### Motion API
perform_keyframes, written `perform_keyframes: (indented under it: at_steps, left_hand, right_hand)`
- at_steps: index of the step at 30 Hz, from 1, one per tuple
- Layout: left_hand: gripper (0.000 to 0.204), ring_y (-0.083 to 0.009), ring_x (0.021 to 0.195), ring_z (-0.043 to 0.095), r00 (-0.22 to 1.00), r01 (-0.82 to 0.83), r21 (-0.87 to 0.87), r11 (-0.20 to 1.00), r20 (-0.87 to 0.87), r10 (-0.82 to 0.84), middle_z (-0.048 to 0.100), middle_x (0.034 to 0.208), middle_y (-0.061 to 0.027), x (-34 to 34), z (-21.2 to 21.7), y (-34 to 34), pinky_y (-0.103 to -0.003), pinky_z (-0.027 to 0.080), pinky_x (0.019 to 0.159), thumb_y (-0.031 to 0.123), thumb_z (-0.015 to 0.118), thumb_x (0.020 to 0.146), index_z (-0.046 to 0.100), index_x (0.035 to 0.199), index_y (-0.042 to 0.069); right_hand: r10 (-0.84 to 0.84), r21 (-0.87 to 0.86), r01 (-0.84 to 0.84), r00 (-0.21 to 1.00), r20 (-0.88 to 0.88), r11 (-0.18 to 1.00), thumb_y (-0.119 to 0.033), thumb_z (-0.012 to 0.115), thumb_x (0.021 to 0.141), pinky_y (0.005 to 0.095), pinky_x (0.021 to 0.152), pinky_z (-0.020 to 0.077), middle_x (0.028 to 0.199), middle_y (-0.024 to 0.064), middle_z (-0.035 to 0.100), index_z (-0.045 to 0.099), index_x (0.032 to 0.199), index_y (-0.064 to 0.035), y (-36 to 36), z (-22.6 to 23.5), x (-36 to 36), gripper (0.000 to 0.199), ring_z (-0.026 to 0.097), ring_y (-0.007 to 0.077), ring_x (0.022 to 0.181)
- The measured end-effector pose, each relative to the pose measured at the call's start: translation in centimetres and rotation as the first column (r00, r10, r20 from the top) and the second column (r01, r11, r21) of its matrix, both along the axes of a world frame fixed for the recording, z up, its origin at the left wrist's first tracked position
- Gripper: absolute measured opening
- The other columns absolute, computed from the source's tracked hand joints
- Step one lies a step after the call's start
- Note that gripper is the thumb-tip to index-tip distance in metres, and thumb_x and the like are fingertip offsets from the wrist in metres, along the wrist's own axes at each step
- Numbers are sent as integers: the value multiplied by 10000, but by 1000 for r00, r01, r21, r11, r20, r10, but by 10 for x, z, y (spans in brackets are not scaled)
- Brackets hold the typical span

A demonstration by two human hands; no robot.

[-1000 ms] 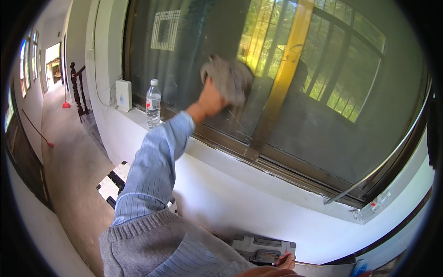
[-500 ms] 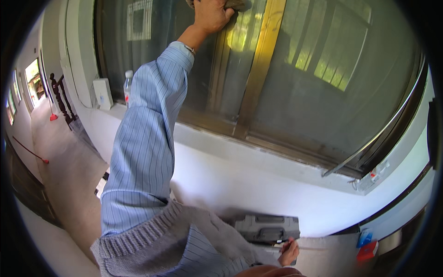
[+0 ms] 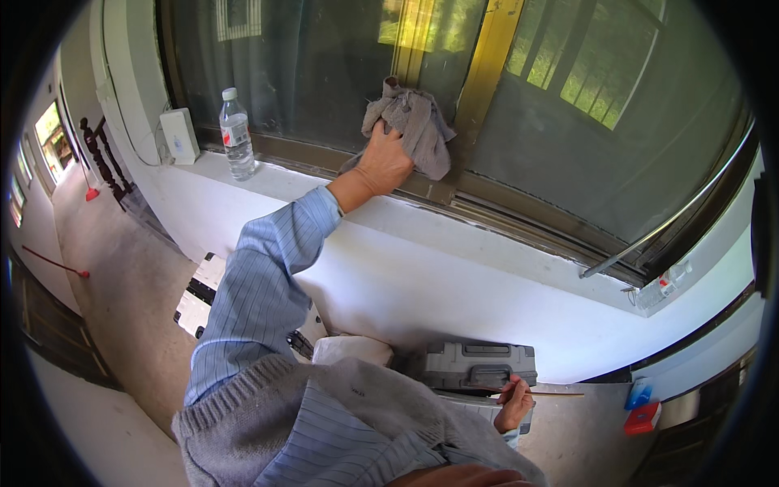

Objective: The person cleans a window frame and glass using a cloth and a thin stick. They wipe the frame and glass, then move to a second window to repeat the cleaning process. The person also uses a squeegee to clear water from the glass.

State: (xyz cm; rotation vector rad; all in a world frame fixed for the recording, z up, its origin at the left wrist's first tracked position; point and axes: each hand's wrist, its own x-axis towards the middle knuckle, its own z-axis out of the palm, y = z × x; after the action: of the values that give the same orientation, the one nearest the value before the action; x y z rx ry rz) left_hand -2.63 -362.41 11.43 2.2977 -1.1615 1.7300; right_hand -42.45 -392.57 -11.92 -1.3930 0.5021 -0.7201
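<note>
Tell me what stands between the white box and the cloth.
In the head view, a clear bottle stands on the sill between the box and the cloth.

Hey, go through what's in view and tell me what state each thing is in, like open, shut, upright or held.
Left hand: closed on the cloth
Cloth: bunched up, held
Right hand: closed on the stick
Thin stick: held
Bottle: upright, capped
White box: upright
Metal rod: slanted
Gray case: looks shut
</note>
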Motion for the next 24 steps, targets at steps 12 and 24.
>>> perform_keyframes:
  at_steps: [12, 24]
  left_hand:
    - [136, -308, 1006, 485, 986, 1, -176, 984, 166, 29, 583, 876, -94, 2, 62, -20, -530, 326, 834, 182, 599, 702, 713, 773, 158]
    - [236, -312, 987, 459, 982, -114, -324, 939, 108, 156, 563, 929, -111, 6, 110, -3, -475, 346, 755, 168, 617, 678, 651, 911, 184]
  right_hand:
    - [-41, 8, 41, 998, -45, 999, -322, 465, 965, 197, 397, 296, 613, 9, 542, 611, 904, -15, -1, -15, -23, 346, 390, 48, 423]
    - [3, 19, -2, 999, -41, 1000, -315, 467, 966, 198, 406, 289, 617, 7, 537, 609, 911, -17, -7, -12, -19, 334, 386, 47, 431]
